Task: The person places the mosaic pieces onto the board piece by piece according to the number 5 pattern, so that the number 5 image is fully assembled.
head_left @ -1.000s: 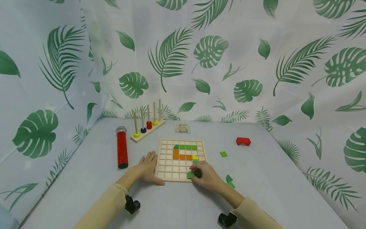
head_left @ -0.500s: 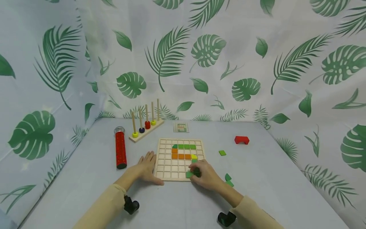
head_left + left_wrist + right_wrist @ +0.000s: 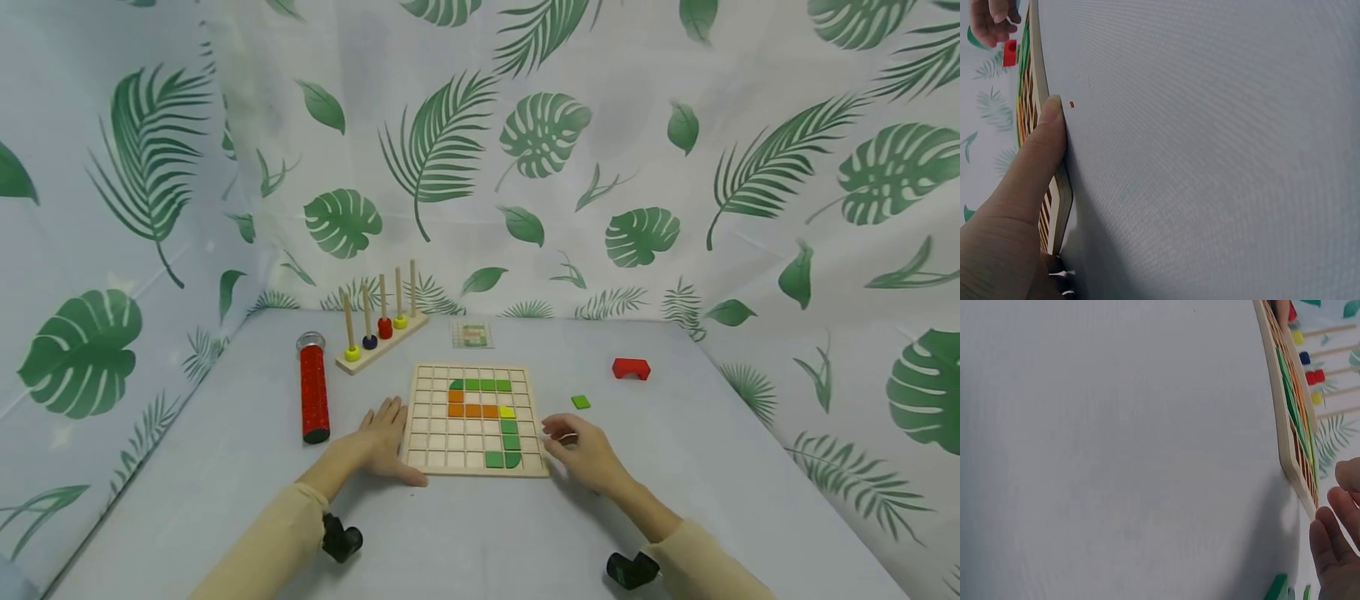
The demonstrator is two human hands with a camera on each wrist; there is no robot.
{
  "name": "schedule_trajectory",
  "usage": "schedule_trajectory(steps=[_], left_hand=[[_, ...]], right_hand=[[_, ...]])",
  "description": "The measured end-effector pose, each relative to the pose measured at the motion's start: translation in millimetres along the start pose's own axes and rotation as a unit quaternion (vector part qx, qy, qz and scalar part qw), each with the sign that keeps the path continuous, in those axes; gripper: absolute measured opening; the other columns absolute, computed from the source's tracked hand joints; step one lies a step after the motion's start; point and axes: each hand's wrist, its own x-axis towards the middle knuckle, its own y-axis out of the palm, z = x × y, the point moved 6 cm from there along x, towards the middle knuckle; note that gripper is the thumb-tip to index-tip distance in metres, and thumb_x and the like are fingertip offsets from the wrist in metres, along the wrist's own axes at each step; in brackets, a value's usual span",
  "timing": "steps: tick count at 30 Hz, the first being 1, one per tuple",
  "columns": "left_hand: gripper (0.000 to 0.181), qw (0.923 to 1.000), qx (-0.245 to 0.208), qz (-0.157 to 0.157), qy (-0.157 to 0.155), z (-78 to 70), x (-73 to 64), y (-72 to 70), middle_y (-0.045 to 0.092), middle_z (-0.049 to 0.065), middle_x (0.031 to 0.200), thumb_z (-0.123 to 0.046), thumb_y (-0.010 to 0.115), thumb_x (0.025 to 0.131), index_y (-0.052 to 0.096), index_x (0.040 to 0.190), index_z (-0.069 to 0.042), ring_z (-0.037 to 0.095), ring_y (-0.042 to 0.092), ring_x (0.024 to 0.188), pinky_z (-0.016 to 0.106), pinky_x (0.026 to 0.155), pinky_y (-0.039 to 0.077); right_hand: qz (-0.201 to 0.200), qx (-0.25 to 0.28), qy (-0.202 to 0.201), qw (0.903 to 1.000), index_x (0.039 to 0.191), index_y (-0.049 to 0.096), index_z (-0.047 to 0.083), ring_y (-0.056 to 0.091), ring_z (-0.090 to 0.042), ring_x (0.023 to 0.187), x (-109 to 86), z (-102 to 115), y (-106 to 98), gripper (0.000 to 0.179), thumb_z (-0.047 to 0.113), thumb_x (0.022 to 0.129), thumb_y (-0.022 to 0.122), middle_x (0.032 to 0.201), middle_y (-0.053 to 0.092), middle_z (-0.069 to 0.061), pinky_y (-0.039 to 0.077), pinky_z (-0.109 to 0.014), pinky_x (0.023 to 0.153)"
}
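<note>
A wooden grid board [image 3: 431, 458] lies on the table with green, orange and yellow tiles set in its squares. At its lower right sits a rounded green tile [image 3: 513, 459], beside a square green tile [image 3: 494, 459]. My left hand [image 3: 384, 442] rests spread along the board's left edge, thumb at the near corner; the left wrist view shows the thumb [image 3: 1035, 153] against the rim. Just off the board's right edge, my right hand [image 3: 588, 454] hovers with loosely bent fingers and nothing between them. Loose green pieces [image 3: 1277, 589] lie below that hand in the right wrist view, hidden in the head view.
A single green tile [image 3: 581, 402] lies right of the board, with a red arch block [image 3: 632, 368] farther back. Behind the board are a small pattern card [image 3: 472, 335] and a peg stand [image 3: 382, 343] with coloured beads. A red tube [image 3: 314, 392] lies at the left.
My right hand has let go of the rounded green tile, now seen in the board's lower right, and moved right, off the board. The left hand stays in place.
</note>
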Motion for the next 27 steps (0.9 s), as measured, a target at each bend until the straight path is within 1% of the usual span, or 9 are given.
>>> schedule_trajectory(steps=[4,9,14,18,21,24,27], left_hand=[[0.128,1.0000,0.008,0.004,-0.004,1.9,1.5,2.4,0.009,0.026,0.153,-0.073,0.070,0.061,0.018,0.147,0.005,0.039,0.005,0.141,0.055,0.111,0.010],[0.128,0.9999,0.011,0.002,-0.003,2.1,2.1,4.3,0.010,0.026,0.153,-0.074,0.070,0.061,0.018,0.147,0.006,0.039,0.006,0.141,0.055,0.111,0.010],[0.127,1.0000,0.009,0.000,0.002,0.2,1.7,3.1,0.010,0.026,0.153,-0.073,0.070,0.061,0.019,0.147,0.006,0.039,0.006,0.141,0.055,0.111,0.010],[0.127,1.0000,0.007,0.001,0.000,-0.8,0.6,0.8,0.010,0.026,0.153,-0.072,0.071,0.062,0.019,0.147,0.006,0.039,0.006,0.141,0.055,0.111,0.010],[0.127,1.0000,0.003,0.001,0.002,-0.4,0.4,0.2,0.010,0.026,0.153,-0.072,0.071,0.062,0.019,0.146,0.007,0.039,0.005,0.141,0.055,0.111,0.009],[0.128,1.0000,0.002,0.003,0.002,1.1,0.6,1.3,0.008,0.026,0.153,-0.072,0.071,0.061,0.018,0.147,0.007,0.039,0.004,0.141,0.055,0.111,0.007],[0.129,1.0000,0.007,0.006,-0.001,2.7,0.9,3.3,0.007,0.025,0.154,-0.074,0.069,0.061,0.016,0.148,0.006,0.038,0.002,0.142,0.054,0.111,0.006]], right_hand=[[-0.017,-0.003,0.010,0.9998,0.112,0.062,0.003,0.060,-0.017,0.091,-1.1,-12.7,-9.6,0.028,0.003,0.084,0.069,0.099,0.066,-0.005,0.052,-0.035,0.081],[-0.025,-0.015,0.018,0.9994,0.111,0.062,0.003,0.060,-0.018,0.091,-6.6,-19.8,-20.6,0.027,0.004,0.085,0.069,0.099,0.066,-0.005,0.052,-0.036,0.082],[-0.028,-0.035,0.026,0.9987,0.109,0.063,0.003,0.061,-0.015,0.087,-21.3,-28.0,-34.7,0.024,0.006,0.085,0.069,0.094,0.065,-0.002,0.052,-0.030,0.079],[-0.035,-0.037,0.016,0.9986,0.104,0.064,0.003,0.060,-0.012,0.081,-32.9,-33.8,-46.9,0.020,0.005,0.085,0.069,0.089,0.064,0.001,0.052,-0.023,0.073],[-0.027,-0.028,0.017,0.9991,0.098,0.065,0.005,0.058,-0.010,0.074,-41.0,-39.0,-52.1,0.014,0.005,0.084,0.069,0.084,0.063,0.003,0.051,-0.022,0.067],[-0.003,-0.025,0.025,0.9994,0.095,0.065,0.007,0.056,-0.008,0.070,-46.7,-44.0,-52.9,0.010,0.007,0.085,0.069,0.081,0.062,0.004,0.049,-0.022,0.062],[0.014,-0.021,0.027,0.9993,0.095,0.065,0.007,0.056,-0.008,0.070,-49.3,-46.2,-52.4,0.011,0.009,0.085,0.069,0.082,0.063,0.004,0.049,-0.023,0.061]])
